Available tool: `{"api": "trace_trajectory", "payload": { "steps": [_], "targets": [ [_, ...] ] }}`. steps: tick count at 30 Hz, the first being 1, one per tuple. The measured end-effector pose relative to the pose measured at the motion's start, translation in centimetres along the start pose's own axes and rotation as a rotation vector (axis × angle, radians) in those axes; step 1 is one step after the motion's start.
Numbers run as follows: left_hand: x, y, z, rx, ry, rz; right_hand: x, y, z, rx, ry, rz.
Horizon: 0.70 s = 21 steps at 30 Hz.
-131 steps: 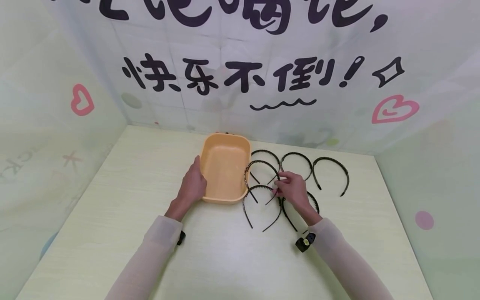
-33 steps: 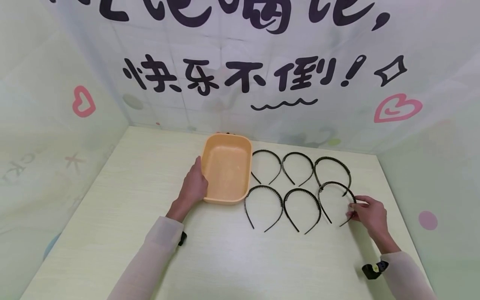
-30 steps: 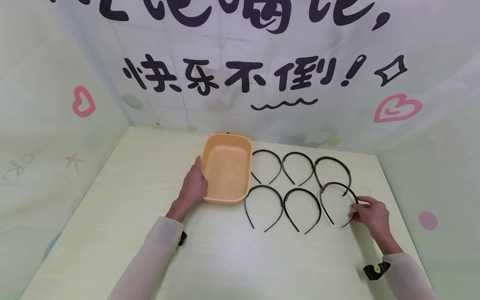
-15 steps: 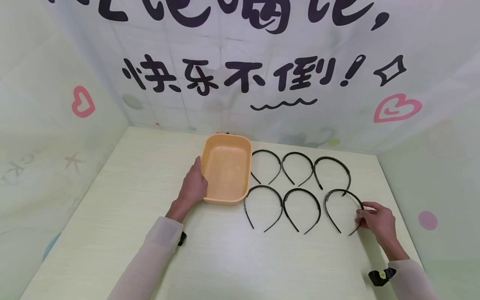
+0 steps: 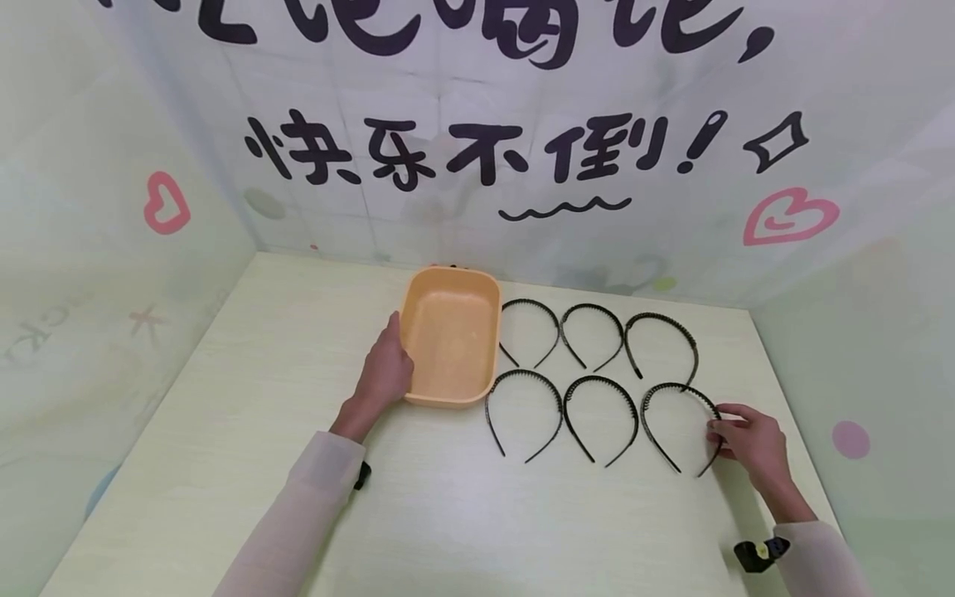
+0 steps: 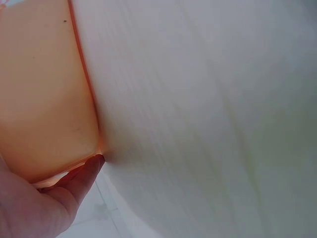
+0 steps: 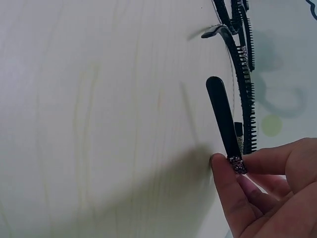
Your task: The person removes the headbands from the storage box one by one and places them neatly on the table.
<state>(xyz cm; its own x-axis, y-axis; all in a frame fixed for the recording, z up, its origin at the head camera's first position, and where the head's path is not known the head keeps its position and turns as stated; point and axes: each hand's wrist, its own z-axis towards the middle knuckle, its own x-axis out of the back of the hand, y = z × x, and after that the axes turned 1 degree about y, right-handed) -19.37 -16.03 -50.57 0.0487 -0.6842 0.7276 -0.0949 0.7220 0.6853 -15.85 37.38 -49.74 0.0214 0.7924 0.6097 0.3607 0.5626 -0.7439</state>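
Note:
My left hand (image 5: pixel 382 365) holds the near left side of an orange plastic box (image 5: pixel 451 332). In the left wrist view its fingers (image 6: pixel 81 181) lie against the box's wall, down by its lower corner. At the right, my right hand (image 5: pixel 753 439) pinches one arm of a black toothed headband (image 5: pixel 681 386) between thumb and fingers. The right wrist view shows a glittery band on this headband (image 7: pixel 223 116) right at the fingertips. Its open ends point toward me, and its top overlaps the tip of the back right headband (image 5: pixel 662 317).
More black headbands lie in two rows right of the box: a back left one (image 5: pixel 528 301), a back middle one (image 5: pixel 592 306), a front left one (image 5: pixel 525 372) and a front middle one (image 5: pixel 600 379). A printed curtain (image 5: pixel 448 224) encloses the pale table (image 5: pixel 462 514).
My right hand has carried the held headband from beside the box to the right end of the front row, lately lowering it slightly toward me. My left hand stays at the box.

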Motion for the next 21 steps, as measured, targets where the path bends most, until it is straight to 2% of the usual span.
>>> {"api": "trace_trajectory", "payload": {
  "steps": [9,21],
  "targets": [
    [0.07,0.15,-0.01,-0.003,0.005,0.005,0.03,-0.08,-0.28,-0.018,-0.051,-0.005],
    [0.13,0.03,-0.09,-0.021,0.0,0.008,0.28,-0.44,-0.59,0.012,-0.071,-0.057]
  ]
}}
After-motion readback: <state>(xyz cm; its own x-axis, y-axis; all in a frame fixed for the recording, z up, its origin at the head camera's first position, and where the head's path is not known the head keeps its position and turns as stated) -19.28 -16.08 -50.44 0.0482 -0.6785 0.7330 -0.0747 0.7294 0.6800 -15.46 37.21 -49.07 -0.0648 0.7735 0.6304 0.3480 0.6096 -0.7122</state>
